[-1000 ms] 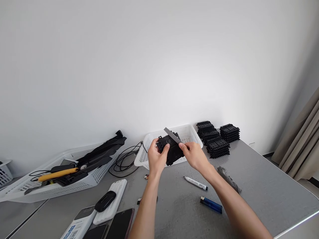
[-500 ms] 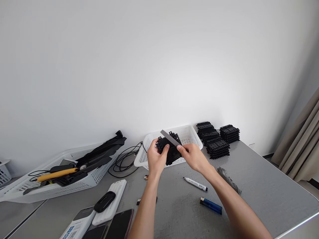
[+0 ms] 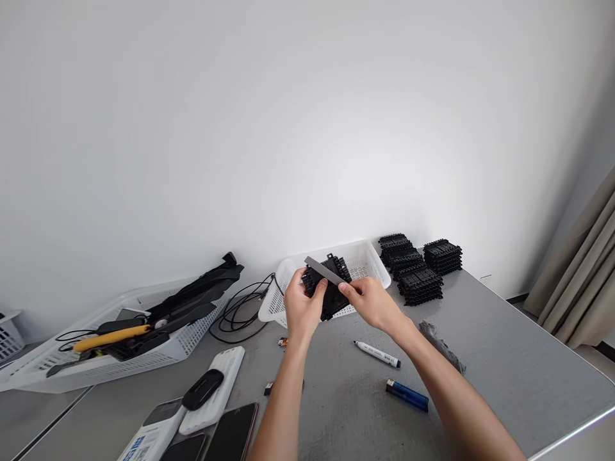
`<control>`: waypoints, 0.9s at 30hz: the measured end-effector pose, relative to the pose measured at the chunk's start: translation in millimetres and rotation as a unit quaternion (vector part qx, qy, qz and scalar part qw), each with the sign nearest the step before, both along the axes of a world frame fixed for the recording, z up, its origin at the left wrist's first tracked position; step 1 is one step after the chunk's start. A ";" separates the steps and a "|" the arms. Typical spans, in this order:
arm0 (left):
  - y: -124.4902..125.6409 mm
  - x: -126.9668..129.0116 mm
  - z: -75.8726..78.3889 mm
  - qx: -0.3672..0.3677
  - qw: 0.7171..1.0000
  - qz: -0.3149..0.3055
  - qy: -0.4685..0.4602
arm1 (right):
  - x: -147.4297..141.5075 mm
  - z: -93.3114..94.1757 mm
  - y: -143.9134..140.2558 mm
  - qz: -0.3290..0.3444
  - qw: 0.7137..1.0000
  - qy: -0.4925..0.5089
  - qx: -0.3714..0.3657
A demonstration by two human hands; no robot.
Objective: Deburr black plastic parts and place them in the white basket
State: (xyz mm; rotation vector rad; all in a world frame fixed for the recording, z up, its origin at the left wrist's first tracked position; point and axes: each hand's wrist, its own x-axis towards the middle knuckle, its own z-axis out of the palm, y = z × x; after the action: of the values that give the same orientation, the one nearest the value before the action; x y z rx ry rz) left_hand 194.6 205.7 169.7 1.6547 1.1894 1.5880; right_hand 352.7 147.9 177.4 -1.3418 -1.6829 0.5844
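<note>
My left hand (image 3: 302, 310) grips a flat black plastic part (image 3: 331, 296) by its left edge and holds it up above the grey table (image 3: 504, 371). My right hand (image 3: 371, 302) pinches a thin grey metal strip (image 3: 323, 271), which lies slanted across the top of the black part. Both hands hover in front of a white perforated basket (image 3: 368, 259) at the back of the table.
Stacks of similar black parts (image 3: 419, 266) stand at the back right. A white marker (image 3: 377, 353) and a blue lighter (image 3: 407, 395) lie near my right forearm. A long white basket (image 3: 100, 365) with tools sits left, black cables (image 3: 243, 310) beside it, phones (image 3: 230, 435) in front.
My right hand has slid the grey strip leftward and flatter across the black part. The left hand has barely moved.
</note>
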 end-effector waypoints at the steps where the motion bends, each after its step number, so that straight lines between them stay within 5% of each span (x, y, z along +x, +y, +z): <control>1: 0.4 -0.6 -0.5 -0.003 1.000 0.000 -0.001 | 0.7 -0.5 0.9 -0.015 1.000 -0.001 0.002; 8: 5.2 -5.8 -2.2 -0.028 0.999 -0.011 -0.041 | 18.1 4.7 0.5 -0.036 0.996 0.081 0.020; 12: 2.6 -2.2 0.0 -0.018 0.989 -0.067 -0.134 | 26.0 1.0 7.3 -0.065 0.985 0.158 0.000; 20: -5.7 2.6 9.9 0.012 0.919 -0.273 -0.283 | 28.1 0.3 13.1 0.137 0.910 0.343 -0.189; 27: -6.6 2.2 10.3 -0.077 0.941 -0.175 -0.281 | 25.0 -1.8 15.6 0.056 0.898 0.422 -0.111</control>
State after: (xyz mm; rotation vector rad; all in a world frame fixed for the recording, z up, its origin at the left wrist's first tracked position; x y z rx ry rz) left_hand 196.9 199.1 180.0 1.1184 0.6602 1.5402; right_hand 377.8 163.5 175.6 -0.9166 -0.9862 1.2458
